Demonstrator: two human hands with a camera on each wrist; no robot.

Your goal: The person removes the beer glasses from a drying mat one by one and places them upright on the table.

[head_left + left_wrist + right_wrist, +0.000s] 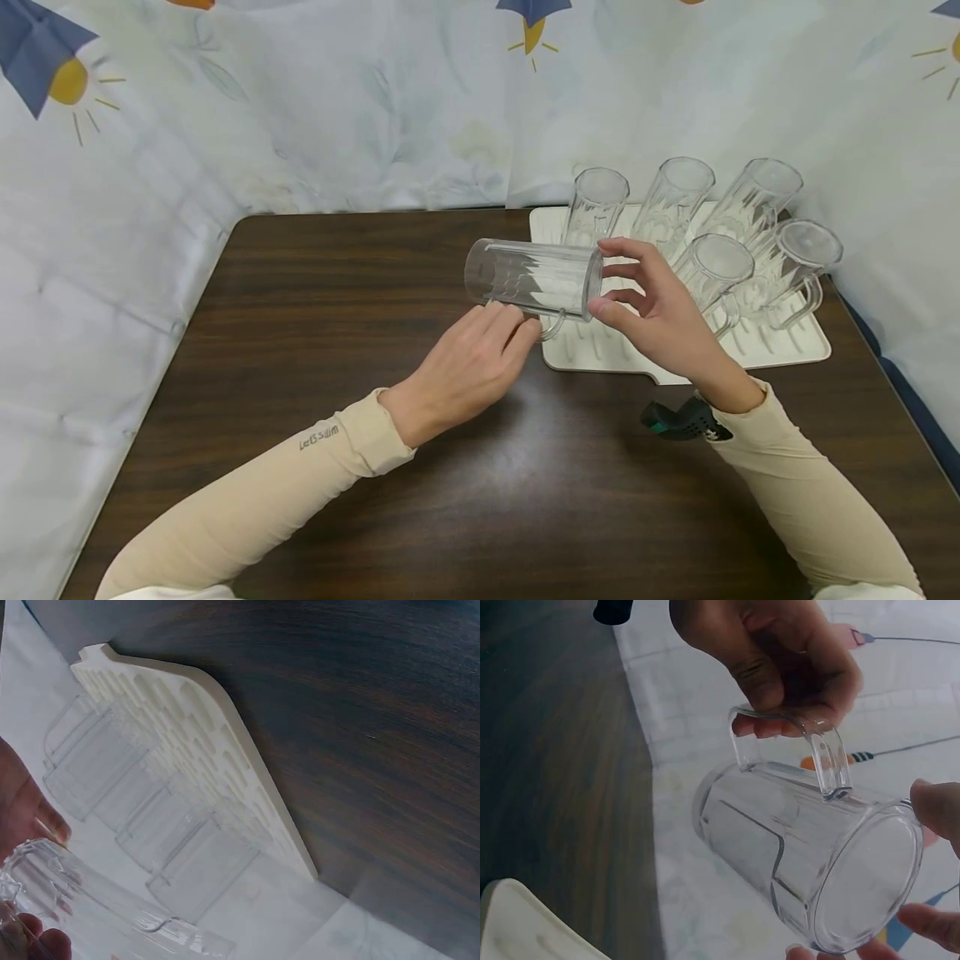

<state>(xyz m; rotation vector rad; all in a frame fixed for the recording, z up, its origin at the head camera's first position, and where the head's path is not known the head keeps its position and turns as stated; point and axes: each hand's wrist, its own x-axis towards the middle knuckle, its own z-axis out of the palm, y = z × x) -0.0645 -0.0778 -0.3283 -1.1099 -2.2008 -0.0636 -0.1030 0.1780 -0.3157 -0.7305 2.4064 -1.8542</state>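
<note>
A clear glass mug lies on its side in the air between both hands, in front of the cream ribbed draining tray. My left hand grips its handle from below, fingers curled through the loop in the right wrist view. At the mug's right end, the thumb and fingers of my right hand are spread around the circular edge and hold it. The left wrist view catches this mug at its lower left, partly cut off.
Several more clear mugs stand on the tray, bunched at the back and right. Under everything is a dark wood table. A patterned white curtain rises behind it. A black band circles the right wrist.
</note>
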